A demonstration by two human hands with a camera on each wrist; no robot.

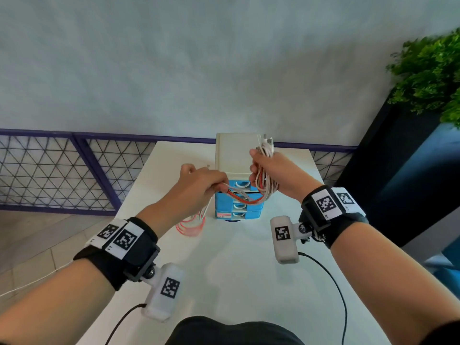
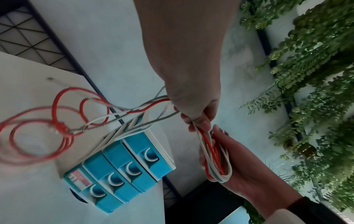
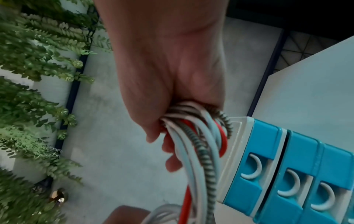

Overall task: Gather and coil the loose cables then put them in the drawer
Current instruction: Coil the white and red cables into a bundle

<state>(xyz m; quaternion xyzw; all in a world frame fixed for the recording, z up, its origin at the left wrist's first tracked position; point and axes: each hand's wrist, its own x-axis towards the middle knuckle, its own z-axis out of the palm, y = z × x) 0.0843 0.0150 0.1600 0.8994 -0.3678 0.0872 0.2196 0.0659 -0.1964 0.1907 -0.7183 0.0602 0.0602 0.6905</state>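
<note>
Right hand (image 1: 271, 174) raised in front of the drawer unit, fingers curled round the coiled bundle (image 1: 266, 170) of white, red and braided cables; loops hanging roughly upright, long axis top to bottom, plug ends poking out above the thumb

Left hand (image 1: 199, 185) just beside and slightly lower, fingertips pinching the free strands (image 2: 153, 103) where they leave the bundle; short span of red and white cable stretched between the two hands, running across the drawer fronts

Beyond the left hand, loose tails (image 1: 191, 226) trailing down and to the left onto the desk (image 1: 236, 270): red loops lying slack and tangled with a white and a braided strand, blurred in the left wrist view, so individual ends hard to tell apart

Judgement on the coming move: uncoiled length lies left of and below the bundle, on the left hand's side, so probably fed by the left hand up and across to the right, each new loop laid along the same upright axis; risk of the slack red loops snagging on each other

Drawer unit (image 1: 237, 202) directly behind both hands, cream top, four blue drawers (image 3: 287, 174) with white crescent pulls, all looking closed; nearer to the right hand, yet both hands occupied

Plant (image 1: 433, 73) off to the right, mesh railing (image 1: 49, 170) behind the desk
</note>
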